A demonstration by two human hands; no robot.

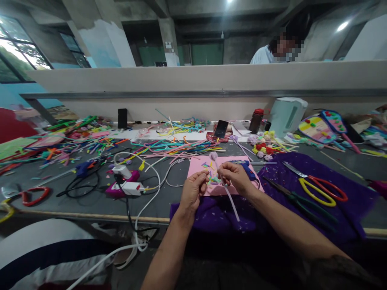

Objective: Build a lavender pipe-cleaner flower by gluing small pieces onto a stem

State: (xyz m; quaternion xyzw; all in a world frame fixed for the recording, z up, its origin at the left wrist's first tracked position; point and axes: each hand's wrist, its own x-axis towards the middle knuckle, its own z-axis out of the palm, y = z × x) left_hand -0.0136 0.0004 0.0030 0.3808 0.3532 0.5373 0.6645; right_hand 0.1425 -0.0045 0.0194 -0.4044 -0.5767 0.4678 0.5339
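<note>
– where is the pale stem (231, 202) held?
– aslant above the pink sheet (196, 164) and purple cloth (208, 215), pinched by the right hand (232, 175).
– and the left hand (194, 188)?
– its fingertips are pressed together; on what, if anything, cannot be told.
– what might be spoiled?
– the stem, if squeezed too hard; loose scraps (213, 179) could be scattered if brushed.
</note>
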